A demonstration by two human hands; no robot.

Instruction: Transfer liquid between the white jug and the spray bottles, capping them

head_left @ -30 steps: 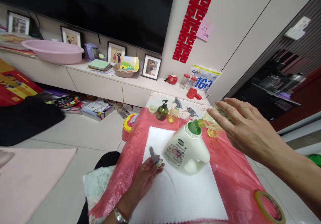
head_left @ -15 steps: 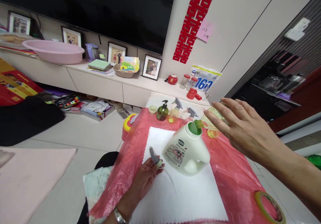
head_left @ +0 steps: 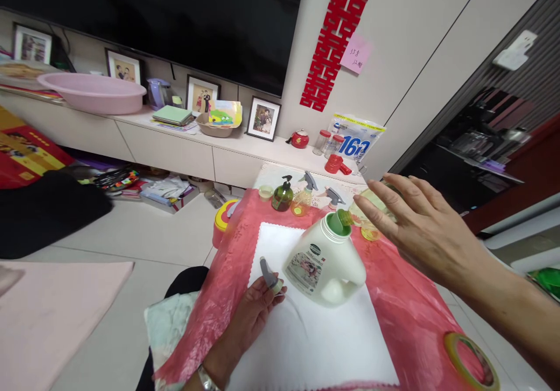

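Note:
My left hand (head_left: 256, 306) pinches a grey trigger spray head (head_left: 268, 271) by its collar, its thin tube trailing over the white mat (head_left: 350, 344). In my right hand (head_left: 422, 219) is a pale yellowish clear bottle (head_left: 364, 205), tipped so its neck meets the green spout in the mouth of a large white detergent jug (head_left: 330, 262). The jug stands upright on the mat. My right fingers partly cover the bottle, and any flow of liquid is hard to make out. Behind the jug are an amber spray bottle (head_left: 301, 203), a dark green pump bottle (head_left: 282, 198) and another spray head (head_left: 335, 197).
A red plastic cover (head_left: 415, 315) lies over the table, with a tape roll (head_left: 450, 350) at its right front. A small pale cup (head_left: 265, 192) sits at the back left. Beyond, a low cabinet (head_left: 166, 146) carries picture frames, jars and a pink basin (head_left: 96, 94).
Almost nothing differs. The bottle stays tilted at the jug's mouth, with my right hand perhaps slightly lower. My left hand keeps its hold on the spray head.

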